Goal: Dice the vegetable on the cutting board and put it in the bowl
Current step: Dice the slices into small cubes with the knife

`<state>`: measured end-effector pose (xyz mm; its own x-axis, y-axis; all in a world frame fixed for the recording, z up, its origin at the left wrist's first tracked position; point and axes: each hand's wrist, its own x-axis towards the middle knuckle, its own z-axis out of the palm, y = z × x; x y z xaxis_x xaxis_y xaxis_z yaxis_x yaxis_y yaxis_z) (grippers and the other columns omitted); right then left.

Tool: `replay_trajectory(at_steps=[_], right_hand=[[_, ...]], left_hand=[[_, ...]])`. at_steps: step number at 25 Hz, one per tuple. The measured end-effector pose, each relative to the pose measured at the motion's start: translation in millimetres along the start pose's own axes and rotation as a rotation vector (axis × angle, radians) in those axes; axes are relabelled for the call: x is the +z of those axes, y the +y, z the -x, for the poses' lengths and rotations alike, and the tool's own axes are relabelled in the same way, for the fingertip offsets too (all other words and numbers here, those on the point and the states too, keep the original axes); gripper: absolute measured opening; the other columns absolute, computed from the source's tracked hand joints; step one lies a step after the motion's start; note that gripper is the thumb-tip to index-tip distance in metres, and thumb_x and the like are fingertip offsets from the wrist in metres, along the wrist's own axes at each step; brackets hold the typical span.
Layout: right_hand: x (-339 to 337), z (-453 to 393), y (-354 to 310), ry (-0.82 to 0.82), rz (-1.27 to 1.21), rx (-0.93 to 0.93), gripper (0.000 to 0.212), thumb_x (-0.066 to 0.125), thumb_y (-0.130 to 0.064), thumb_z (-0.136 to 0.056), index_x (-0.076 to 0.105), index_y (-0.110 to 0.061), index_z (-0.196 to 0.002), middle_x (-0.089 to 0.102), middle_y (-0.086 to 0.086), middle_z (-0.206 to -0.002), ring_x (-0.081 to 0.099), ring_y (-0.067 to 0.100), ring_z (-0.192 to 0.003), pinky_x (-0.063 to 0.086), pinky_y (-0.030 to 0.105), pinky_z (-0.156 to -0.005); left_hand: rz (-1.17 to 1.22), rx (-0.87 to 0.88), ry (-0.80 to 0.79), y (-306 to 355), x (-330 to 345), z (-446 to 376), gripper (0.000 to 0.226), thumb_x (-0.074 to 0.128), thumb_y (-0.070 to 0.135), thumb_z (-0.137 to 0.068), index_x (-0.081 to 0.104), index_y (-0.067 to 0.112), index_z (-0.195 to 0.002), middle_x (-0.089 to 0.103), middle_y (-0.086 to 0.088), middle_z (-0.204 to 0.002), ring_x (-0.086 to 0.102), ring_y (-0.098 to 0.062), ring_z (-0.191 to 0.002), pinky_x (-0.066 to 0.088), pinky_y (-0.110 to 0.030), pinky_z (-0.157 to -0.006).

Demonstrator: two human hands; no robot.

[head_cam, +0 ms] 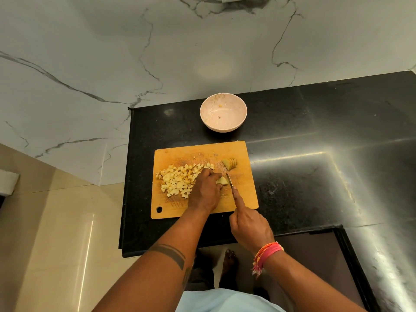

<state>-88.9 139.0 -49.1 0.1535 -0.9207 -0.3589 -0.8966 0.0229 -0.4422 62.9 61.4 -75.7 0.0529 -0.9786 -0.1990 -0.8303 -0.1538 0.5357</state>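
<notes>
1. Black counter [292, 136] w/ marble wall [112, 52] behind; wooden board [202, 152] lies on it under both hands.
2. L hand [206, 190], fingers curled, holds down a potato piece [221, 180] at its fingertips.
3. R hand [249, 226] grips a knife [229, 179], index finger straight along the spine; blade sits just R of the held piece, touching or nearly so, can't tell which.
4. Dice pile [177, 180] lies just L of L hand, partly under it.
5. Sliced chunk [230, 164] sits beyond both hands, near blade tip.
6. Bowl [223, 112] stands past the board, well beyond the hands; only a few scraps inside.
7. Thread band [265, 255] on R wrist.
</notes>
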Motion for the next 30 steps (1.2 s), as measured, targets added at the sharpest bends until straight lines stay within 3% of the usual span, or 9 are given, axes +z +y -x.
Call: replay_trajectory(at_steps=[9, 15, 22, 25, 30], right_hand=[[4, -24, -13, -0.049, 0.09, -0.03, 0.073, 0.035, -0.028, -0.101, -0.008, -0.03, -0.161, 0.057, 0.001, -0.076, 0.052, 0.022, -0.058, 0.039, 0.035, -0.054], [17, 25, 9, -0.093, 0.085, -0.02, 0.081, 0.037, -0.028, -0.1, -0.017, -0.031, -0.159, 0.058, -0.004, -0.075, 0.053, 0.016, -0.057, 0.045, 0.036, -0.055], [9, -7, -13, -0.052, 0.014, -0.042, 0.077, 0.037, -0.027, -0.101, -0.012, -0.033, -0.159, 0.058, 0.0, -0.074, 0.054, 0.019, -0.057, 0.047, 0.038, -0.056], [11, -23, -20, -0.055, 0.051, -0.045, 0.074, 0.035, -0.028, -0.101, -0.008, -0.03, -0.161, 0.065, 0.007, -0.082, 0.063, 0.028, -0.067, 0.053, 0.043, -0.062], [15, 6, -8, -0.096, 0.083, -0.031, 0.08, 0.037, -0.026, -0.1, -0.015, -0.031, -0.159, 0.058, 0.001, -0.077, 0.057, 0.024, -0.062, 0.046, 0.039, -0.057]], left_hand=[[-0.026, -0.021, 0.019, 8, -3, -2, 0.033, 0.059, 0.022, -0.099, 0.066, 0.013, -0.13, 0.052, -0.001, -0.121, 0.054, -0.019, -0.113, 0.051, -0.035, -0.097], [-0.008, -0.036, 0.026, 8, -2, 0, 0.039, 0.065, 0.025, -0.097, 0.064, 0.014, -0.134, 0.053, 0.001, -0.126, 0.055, -0.018, -0.118, 0.05, -0.033, -0.102], [-0.031, 0.004, 0.037, 4, -3, 7, 0.033, 0.059, 0.017, -0.099, 0.065, 0.011, -0.131, 0.055, -0.003, -0.124, 0.057, -0.022, -0.114, 0.051, -0.036, -0.098], [-0.021, -0.023, 0.04, 4, -1, 4, 0.03, 0.057, 0.02, -0.101, 0.067, 0.013, -0.128, 0.055, -0.002, -0.121, 0.058, -0.021, -0.111, 0.054, -0.037, -0.094], [-0.004, -0.049, 0.046, 6, 0, 4, 0.033, 0.06, 0.022, -0.099, 0.066, 0.015, -0.131, 0.055, -0.002, -0.123, 0.057, -0.022, -0.114, 0.054, -0.037, -0.095]])
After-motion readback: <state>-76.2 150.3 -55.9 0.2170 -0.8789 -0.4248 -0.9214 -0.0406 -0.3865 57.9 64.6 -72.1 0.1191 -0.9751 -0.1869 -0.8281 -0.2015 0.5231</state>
